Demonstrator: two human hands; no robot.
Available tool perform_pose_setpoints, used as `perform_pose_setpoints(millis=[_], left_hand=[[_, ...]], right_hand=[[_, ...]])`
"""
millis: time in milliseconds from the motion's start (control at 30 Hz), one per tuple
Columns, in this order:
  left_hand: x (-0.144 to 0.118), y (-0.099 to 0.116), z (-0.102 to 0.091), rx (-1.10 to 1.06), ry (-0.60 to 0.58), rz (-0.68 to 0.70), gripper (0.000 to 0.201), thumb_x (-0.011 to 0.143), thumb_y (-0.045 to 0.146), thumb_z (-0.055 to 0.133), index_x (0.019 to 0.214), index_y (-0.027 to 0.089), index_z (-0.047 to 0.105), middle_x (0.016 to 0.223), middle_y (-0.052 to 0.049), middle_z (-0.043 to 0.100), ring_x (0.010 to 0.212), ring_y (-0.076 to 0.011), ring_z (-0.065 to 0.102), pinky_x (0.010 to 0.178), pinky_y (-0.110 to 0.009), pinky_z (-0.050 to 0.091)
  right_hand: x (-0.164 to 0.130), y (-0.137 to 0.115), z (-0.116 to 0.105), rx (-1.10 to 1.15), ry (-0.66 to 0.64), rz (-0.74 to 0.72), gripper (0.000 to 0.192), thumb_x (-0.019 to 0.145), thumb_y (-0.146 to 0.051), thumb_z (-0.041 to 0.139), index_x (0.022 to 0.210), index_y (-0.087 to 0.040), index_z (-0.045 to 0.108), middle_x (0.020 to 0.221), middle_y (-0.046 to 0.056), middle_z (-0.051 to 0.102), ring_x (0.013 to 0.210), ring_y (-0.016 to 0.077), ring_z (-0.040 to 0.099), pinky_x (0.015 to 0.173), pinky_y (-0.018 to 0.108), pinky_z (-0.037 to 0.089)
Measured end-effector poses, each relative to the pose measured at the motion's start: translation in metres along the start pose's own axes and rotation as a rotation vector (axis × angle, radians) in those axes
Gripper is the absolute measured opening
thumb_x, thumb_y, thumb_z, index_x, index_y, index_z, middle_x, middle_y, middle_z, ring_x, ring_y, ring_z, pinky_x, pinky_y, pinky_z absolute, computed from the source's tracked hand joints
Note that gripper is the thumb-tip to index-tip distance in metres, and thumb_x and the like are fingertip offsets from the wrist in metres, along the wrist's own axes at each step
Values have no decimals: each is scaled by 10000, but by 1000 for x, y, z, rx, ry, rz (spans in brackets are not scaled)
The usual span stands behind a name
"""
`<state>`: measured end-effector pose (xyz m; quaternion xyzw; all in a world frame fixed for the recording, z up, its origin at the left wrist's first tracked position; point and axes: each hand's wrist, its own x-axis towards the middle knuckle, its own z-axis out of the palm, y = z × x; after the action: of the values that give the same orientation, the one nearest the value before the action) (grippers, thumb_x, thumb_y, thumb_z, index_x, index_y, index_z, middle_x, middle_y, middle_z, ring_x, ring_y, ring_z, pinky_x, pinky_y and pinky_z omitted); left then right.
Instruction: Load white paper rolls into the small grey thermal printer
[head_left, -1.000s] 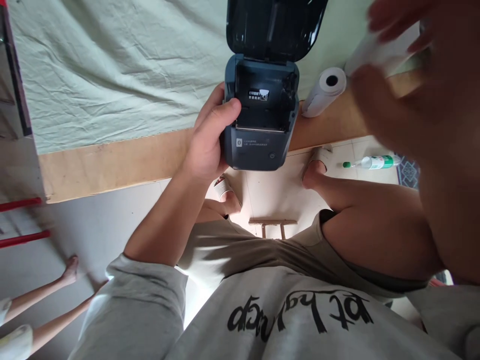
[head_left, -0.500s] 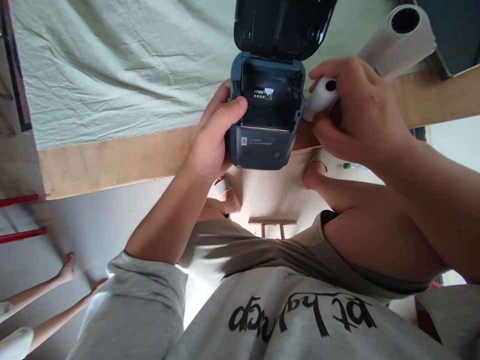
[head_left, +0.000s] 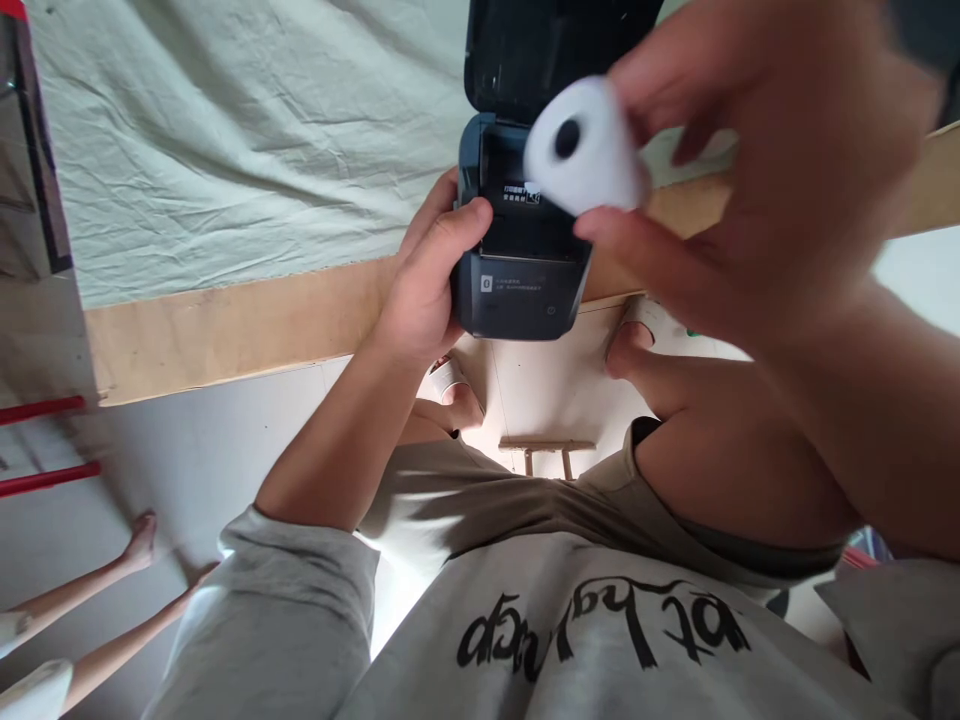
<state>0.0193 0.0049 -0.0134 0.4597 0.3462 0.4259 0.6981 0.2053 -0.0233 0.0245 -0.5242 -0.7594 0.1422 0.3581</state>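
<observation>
Head view: blurred right hand point(head_left: 757, 190) fingers pinch a paper roll point(head_left: 585, 150), hiding the printer point(head_left: 517, 280) bay; left hand point(head_left: 427, 280) grips its side.

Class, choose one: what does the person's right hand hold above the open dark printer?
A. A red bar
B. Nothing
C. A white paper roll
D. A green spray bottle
C. The right hand grips a white paper roll, its dark core hole showing, over the open printer, which the left hand steadies.
</observation>
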Motion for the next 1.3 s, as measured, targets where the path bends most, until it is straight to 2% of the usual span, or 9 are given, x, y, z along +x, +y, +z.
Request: perform_pose_setpoints(millis=[100,200,333,533,733,867,1000,1100,1300], left_hand=[[0,0,0,9,4,35,174,785,334,468,892,261,585,941,-8,642,1095,-283,528,793,-368,470],[-1,0,0,1,-9,0,176,799,329,461,908,260,580,969,-14,631,1083,-271,545,788,-363,478],[-2,1,-2,-3,-1,-19,145,797,309,481,897,244,564,914,-24,605,940,-226,595,747,-338,478],[-4,0,-2,-45,-18,36,176,799,318,460,949,248,520,906,0,583,931,-198,595,804,-323,459],[-5,0,-7,64,-49,50,508,633,231,651,1095,341,472,1090,48,570,997,-206,561,824,-292,464],[-3,-2,-11,59,-73,47,577,594,251,684,1120,360,474,1148,50,569,1067,-250,541,874,-366,466],[-1,-4,-13,93,-89,60,602,571,259,687,1124,385,483,1204,72,547,1159,-265,484,960,-414,436],[0,-5,-15,132,-82,51,637,570,274,689,1152,401,460,1190,83,559,1192,-263,454,972,-416,436],[-4,-5,-15,101,-50,61,670,566,225,709,1188,326,482,1146,18,585,1196,-260,471,938,-369,471]], right_hand=[[7,-8,13,-313,-47,-190,362,829,-426,373,1126,-257,492,1060,-44,533,993,95,516,872,248,426],[14,-6,21,-384,-69,-43,377,780,-427,449,1102,-236,493,1057,-49,544,984,142,529,873,308,439],[16,-4,23,-326,-44,5,253,769,-394,478,872,-182,569,973,-31,585,933,134,553,847,314,445],[0,-12,22,-262,3,-204,186,769,-362,480,754,-194,557,847,-22,581,855,100,534,782,285,414],[-7,-5,23,-208,-26,-379,180,714,-368,553,797,-210,577,929,-38,582,806,89,500,736,280,392],[-5,1,15,-120,164,-225,224,770,-312,467,949,-190,525,937,12,547,898,91,511,758,251,427],[-2,8,12,-74,178,3,528,772,-273,447,1274,-320,295,1273,-19,386,1104,103,472,800,236,438],[1,12,12,141,190,-9,464,795,-242,414,1227,-386,326,1279,-76,357,1100,68,494,826,208,446],[3,15,18,331,107,72,297,784,-234,438,1073,-189,494,1061,12,507,959,55,520,848,194,450]])
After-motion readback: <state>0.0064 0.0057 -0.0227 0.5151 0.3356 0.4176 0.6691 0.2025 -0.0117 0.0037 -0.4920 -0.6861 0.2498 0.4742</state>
